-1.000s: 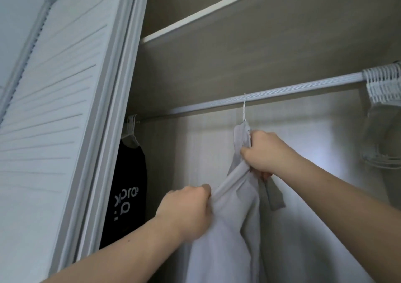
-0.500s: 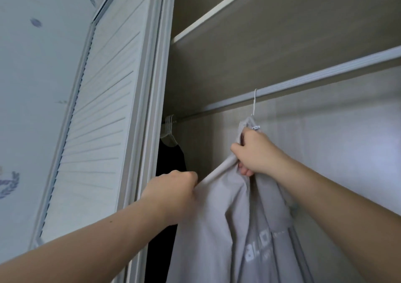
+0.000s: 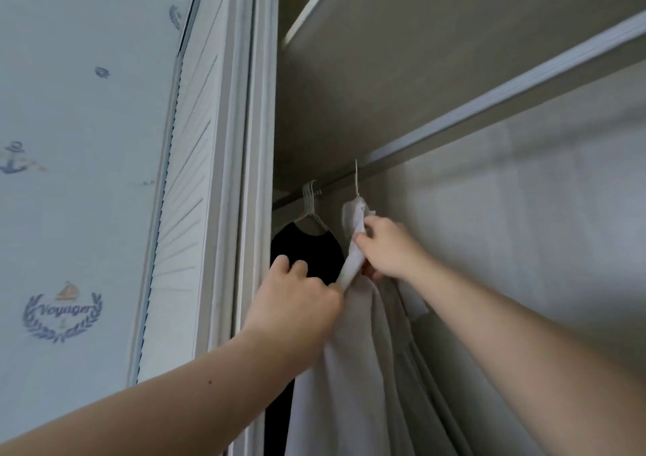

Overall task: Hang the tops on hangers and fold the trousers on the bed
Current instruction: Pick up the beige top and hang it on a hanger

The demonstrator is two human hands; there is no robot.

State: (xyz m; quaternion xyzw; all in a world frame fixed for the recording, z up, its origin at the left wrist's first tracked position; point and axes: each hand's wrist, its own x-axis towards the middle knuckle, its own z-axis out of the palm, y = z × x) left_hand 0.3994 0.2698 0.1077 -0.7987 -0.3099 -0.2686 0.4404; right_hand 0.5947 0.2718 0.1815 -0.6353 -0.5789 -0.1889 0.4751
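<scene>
Shirt, grey, gripped by left hand and right hand, black top beside

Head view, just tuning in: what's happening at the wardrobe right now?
A person is settling a light grey top on a white hanger whose hook sits over the wardrobe rail. The right hand pinches the fabric at the collar just below the hook, and the left hand grips a shoulder fold lower down. A black top hangs on its own hanger to the left.
</scene>
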